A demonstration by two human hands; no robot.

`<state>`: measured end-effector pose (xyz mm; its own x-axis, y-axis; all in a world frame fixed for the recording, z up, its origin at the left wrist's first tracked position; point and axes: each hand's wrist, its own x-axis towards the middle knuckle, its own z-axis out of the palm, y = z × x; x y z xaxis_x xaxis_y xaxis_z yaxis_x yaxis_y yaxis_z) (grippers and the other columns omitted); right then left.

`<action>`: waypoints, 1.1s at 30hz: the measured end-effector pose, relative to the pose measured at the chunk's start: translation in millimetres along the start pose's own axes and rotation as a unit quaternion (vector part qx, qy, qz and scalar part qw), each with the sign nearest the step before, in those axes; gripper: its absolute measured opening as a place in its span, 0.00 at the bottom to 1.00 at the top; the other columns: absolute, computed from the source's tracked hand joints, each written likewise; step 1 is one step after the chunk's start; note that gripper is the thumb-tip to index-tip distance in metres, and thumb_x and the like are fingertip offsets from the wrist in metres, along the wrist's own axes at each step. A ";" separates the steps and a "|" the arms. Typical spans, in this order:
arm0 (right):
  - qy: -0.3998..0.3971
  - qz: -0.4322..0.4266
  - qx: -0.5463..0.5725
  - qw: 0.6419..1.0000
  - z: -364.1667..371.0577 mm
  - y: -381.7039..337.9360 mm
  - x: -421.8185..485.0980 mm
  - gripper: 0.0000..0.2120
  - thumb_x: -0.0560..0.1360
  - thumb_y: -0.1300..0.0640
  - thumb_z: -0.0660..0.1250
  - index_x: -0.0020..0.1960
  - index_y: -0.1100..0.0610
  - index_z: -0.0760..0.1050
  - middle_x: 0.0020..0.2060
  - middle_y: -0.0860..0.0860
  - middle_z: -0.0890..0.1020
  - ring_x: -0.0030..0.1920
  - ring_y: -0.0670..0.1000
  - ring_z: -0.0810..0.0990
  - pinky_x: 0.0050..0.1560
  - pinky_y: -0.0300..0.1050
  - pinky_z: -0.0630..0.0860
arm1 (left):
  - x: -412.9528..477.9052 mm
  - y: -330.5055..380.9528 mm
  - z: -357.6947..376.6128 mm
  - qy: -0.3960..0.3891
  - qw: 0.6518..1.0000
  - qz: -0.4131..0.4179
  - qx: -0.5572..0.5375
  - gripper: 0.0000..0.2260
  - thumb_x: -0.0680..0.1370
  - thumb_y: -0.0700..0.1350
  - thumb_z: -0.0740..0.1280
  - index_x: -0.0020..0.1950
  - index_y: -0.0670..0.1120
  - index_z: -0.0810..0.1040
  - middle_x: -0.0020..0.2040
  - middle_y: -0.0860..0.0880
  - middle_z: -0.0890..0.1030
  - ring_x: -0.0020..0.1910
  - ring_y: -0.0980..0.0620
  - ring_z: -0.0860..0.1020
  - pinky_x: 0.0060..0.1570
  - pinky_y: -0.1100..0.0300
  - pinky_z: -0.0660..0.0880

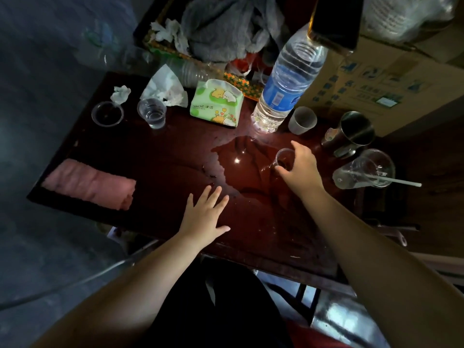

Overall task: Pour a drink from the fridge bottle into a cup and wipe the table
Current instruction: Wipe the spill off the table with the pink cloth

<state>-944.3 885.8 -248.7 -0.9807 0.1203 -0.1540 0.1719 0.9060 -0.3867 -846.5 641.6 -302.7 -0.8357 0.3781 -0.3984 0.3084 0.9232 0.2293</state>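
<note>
A large clear water bottle (288, 84) with a blue label stands at the back of the dark red table (155, 156). A puddle of spilled liquid (241, 162) spreads in front of it. My right hand (301, 169) grips a small clear plastic cup (285, 158) standing at the puddle's right edge. Near the front edge, my left hand (206, 214) rests flat on the table with its fingers spread. A folded pink cloth (90, 187) lies at the table's left end. A green tissue pack (217, 104) sits at the back middle.
Two more clear cups (152, 113) (108, 114) and crumpled tissues (120, 94) stand at the back left. A grey cup (302, 120), a metal cup (356, 131) and a tipped glass with a straw (364, 170) crowd the right. A cardboard box (381, 81) sits behind.
</note>
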 end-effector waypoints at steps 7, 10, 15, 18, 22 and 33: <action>0.002 -0.011 0.011 1.000 0.7 1.8 0.9 0.34 0.70 0.54 0.73 0.72 0.59 0.63 0.66 0.58 0.70 0.67 0.57 0.68 0.66 0.47 0.65 | 0.4 -0.8 1.2 0.003 1.000 0.002 0.000 0.36 0.75 0.65 0.60 0.77 0.53 0.51 0.79 0.49 0.46 0.77 0.47 0.44 0.71 0.39 0.49; 0.022 -0.015 0.022 0.999 -4.8 2.4 -1.7 0.34 0.70 0.53 0.73 0.72 0.60 0.63 0.66 0.58 0.70 0.67 0.56 0.68 0.65 0.45 0.64 | -0.4 -1.3 0.9 0.003 1.000 0.002 0.003 0.35 0.75 0.65 0.59 0.77 0.53 0.51 0.79 0.49 0.46 0.77 0.47 0.44 0.72 0.39 0.50; 0.051 0.003 0.034 0.998 -23.1 11.4 -19.1 0.35 0.70 0.52 0.73 0.71 0.60 0.63 0.66 0.57 0.71 0.67 0.55 0.68 0.64 0.43 0.64 | -0.2 -2.8 0.5 0.004 1.000 0.007 0.012 0.36 0.75 0.66 0.59 0.78 0.53 0.50 0.79 0.49 0.46 0.77 0.47 0.44 0.72 0.39 0.50; 0.057 0.026 0.031 0.998 -34.0 25.7 -40.2 0.35 0.70 0.51 0.73 0.72 0.58 0.62 0.66 0.55 0.70 0.68 0.54 0.68 0.64 0.45 0.66 | -0.4 -2.7 1.5 0.006 1.000 0.010 0.017 0.36 0.75 0.66 0.58 0.78 0.53 0.50 0.79 0.49 0.46 0.77 0.46 0.44 0.72 0.39 0.50; 0.049 0.074 0.013 0.996 -45.1 52.7 -71.5 0.35 0.70 0.50 0.72 0.72 0.55 0.61 0.68 0.53 0.69 0.69 0.53 0.67 0.64 0.49 0.68 | -0.9 -2.0 1.8 0.010 1.000 0.014 0.025 0.36 0.75 0.66 0.58 0.78 0.53 0.50 0.79 0.48 0.46 0.77 0.46 0.44 0.72 0.39 0.50; 0.074 0.226 0.019 0.971 -45.5 104.8 -119.3 0.35 0.70 0.50 0.72 0.72 0.56 0.62 0.68 0.56 0.68 0.69 0.57 0.66 0.64 0.53 0.67 | -2.4 -1.0 1.5 0.018 0.999 0.025 0.028 0.36 0.75 0.66 0.59 0.78 0.52 0.51 0.79 0.48 0.47 0.77 0.46 0.45 0.72 0.39 0.53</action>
<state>-813.5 984.9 -229.5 -0.8062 0.5621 -0.1847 0.5888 0.7312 -0.3446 -844.2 639.9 -303.3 -0.8340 0.4215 -0.3560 0.3734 0.9062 0.1983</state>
